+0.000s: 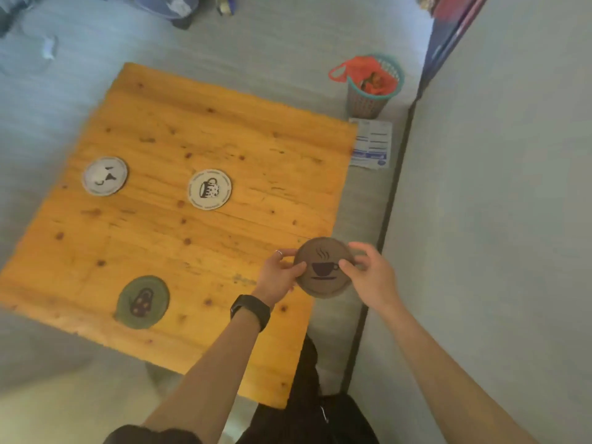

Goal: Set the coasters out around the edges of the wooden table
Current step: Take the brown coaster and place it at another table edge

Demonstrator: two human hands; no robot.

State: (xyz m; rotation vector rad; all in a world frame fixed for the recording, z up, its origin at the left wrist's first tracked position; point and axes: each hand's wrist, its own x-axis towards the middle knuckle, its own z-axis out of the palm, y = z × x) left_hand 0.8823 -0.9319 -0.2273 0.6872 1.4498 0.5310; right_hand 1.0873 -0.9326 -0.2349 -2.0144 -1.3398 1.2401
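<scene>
Both bare forearms reached forward from the bottom of the view, the left one wearing a black wristband [250, 310], over dark trousers [320, 418] below. Between them, the left hand [278, 278] and the right hand [371, 277] shared a grip on a brown coaster [323, 267] printed with a steaming cup: the left thumb and fingers pinched its left rim, a ring showing on one finger, while the right thumb lay on its face and the right fingers curled behind its right rim. That coaster was held face up just over the right edge of the wooden worktop [256, 155], partly above the wood and partly above the grey floor [362, 203] beside it. On the worktop, a green coaster [143, 302] with a dark kettle figure lay flat near the near edge, well to the left of the hands. Farther off, a pale coaster [209, 189] with a mug drawing sat nearer the middle of the wood, and a second pale coaster [105, 175] with dark marks, too blurred to read, lay close to the left edge. All three lay well apart from one another. Beyond the worktop's far right corner, white printed sheets [371, 144] lay on the floor, and just behind them stood a teal mesh basket [368, 100] lined with an orange-red bag [358, 67]. A grey wall [496, 219] ran along the right.
</scene>
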